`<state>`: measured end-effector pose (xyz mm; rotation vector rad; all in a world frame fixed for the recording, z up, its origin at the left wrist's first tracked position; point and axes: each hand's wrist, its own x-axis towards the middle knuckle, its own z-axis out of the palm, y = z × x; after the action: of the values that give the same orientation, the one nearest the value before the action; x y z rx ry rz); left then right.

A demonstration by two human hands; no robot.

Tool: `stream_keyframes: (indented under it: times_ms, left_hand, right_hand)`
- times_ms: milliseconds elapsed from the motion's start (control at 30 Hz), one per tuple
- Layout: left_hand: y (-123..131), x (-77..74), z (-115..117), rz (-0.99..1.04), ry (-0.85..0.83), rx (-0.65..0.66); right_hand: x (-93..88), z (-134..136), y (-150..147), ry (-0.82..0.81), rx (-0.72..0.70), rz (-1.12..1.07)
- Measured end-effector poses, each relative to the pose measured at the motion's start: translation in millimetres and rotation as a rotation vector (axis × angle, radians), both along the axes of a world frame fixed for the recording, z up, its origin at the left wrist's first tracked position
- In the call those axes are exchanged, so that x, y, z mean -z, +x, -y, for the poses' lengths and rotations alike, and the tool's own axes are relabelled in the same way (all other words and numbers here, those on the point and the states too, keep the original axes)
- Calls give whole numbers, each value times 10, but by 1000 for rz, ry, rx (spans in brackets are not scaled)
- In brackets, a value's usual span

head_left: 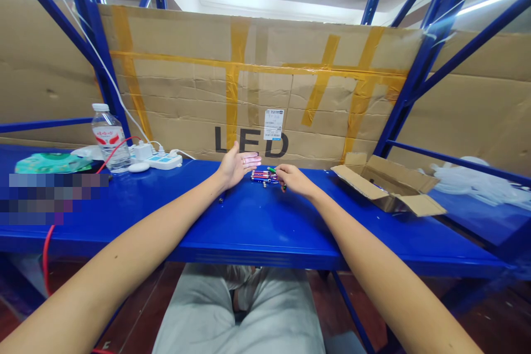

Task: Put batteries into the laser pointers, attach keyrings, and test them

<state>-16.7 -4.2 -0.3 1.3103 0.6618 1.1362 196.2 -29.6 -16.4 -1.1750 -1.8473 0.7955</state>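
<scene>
My left hand (236, 168) is held above the table with its fingers stretched out and the palm turned toward the right, nothing in it. My right hand (293, 180) is closed, its fingertips pinching a small green shiny tube (271, 169). A dark bit shows under its lower fingers, too small to name. Just below, between the hands, a small row of shiny red, purple and blue tubes (260, 176) lies on the blue table (257, 227). A tiny metallic piece (264, 185) sits in front of them, and a small dark piece (221, 200) lies below my left wrist.
An open cardboard box (384, 185) stands on the right. On the left are a water bottle (111, 138), a white power strip (164, 160) with cables, and a green packet (52, 163). A large cardboard sheet (186, 94) closes off the back, between blue metal posts.
</scene>
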Motion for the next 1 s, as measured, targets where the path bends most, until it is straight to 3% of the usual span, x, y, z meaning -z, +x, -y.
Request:
stream_keyframes:
  times_ms: [167,533,1000]
  left_hand:
    - [0,12,-1,-65,56,-15]
    - [37,20,4,136,-126,3]
    - [29,36,-4,153,-136,26]
  right_hand:
    - [-6,-1,19,-22,7,-2]
    - [-15,51,-2,-10,-5,40]
    - [-28,59,-2,-43,31,49]
